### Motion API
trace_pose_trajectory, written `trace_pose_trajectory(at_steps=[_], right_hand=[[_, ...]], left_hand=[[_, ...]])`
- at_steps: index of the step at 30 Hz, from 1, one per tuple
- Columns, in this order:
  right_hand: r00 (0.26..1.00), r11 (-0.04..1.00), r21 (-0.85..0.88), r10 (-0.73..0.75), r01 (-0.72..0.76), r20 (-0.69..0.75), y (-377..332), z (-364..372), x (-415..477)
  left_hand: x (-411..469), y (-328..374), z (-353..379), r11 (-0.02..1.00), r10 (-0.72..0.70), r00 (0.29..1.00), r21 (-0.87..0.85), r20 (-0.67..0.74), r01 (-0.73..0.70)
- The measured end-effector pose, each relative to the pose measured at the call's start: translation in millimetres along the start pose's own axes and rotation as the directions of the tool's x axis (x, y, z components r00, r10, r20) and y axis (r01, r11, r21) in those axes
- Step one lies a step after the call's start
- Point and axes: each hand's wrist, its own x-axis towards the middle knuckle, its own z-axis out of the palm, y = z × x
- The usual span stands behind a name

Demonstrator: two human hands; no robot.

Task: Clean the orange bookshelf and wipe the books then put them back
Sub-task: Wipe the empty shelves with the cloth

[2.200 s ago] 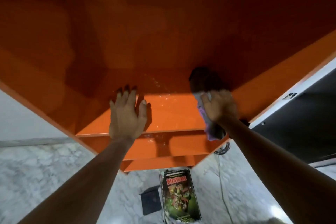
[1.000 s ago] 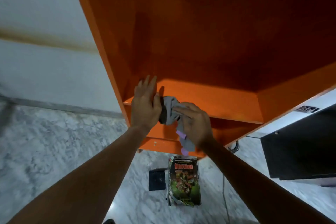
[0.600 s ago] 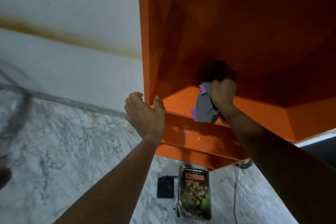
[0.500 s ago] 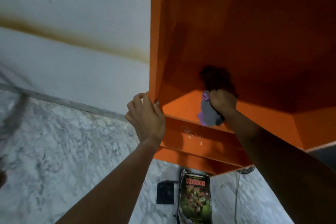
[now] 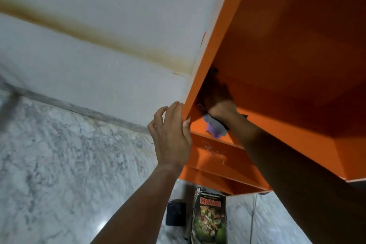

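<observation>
the left hand (image 5: 170,136) is gripping the front edge of the bookshelf's (image 5: 297,61) left side panel. its fingers (image 5: 175,107) are curling round the outer face of the panel and the thumb is pressing on the inner face, so the panel is sitting pinched between them. the right hand (image 5: 221,110) is reaching inside the bookshelf, just right of the left thumb, and is clenching a cloth (image 5: 214,128). its fingertips are lying in deep shadow in the corner and cannot be made out. the cloth is bunching out below the fist and touching the shelf board where the board meets the side panel.

the bookshelf is looking bright, glossy orange. small pale specks (image 5: 213,149) are showing on the board just below the cloth. the cloth is looking grey with a purple edge, crumpled.

the book (image 5: 211,218) is lying flat on the marble floor (image 5: 59,164), well below both hands, its green cover and red title facing up. a dark square thing (image 5: 176,214) is lying just beside it, on the side of the left hand.

counted: one bookshelf, one cloth, one book in plain view, two hands. worn edges are showing under the book, though whether more books are lying there cannot be told.
</observation>
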Motion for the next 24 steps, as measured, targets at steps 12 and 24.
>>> trace_pose_trajectory(at_steps=[12, 24], right_hand=[[0.966, 0.982, -0.119, -0.171, 0.150, -0.194, -58, -2, -99], [0.561, 0.966, -0.201, -0.077, -0.162, -0.824, 32, 65, -154]], left_hand=[[-3, 4, 1, 0.999, -0.040, 0.997, -0.004, -0.062, 0.040], [-17, 8, 76, 0.976, -0.170, 0.837, -0.205, -0.520, 0.072]])
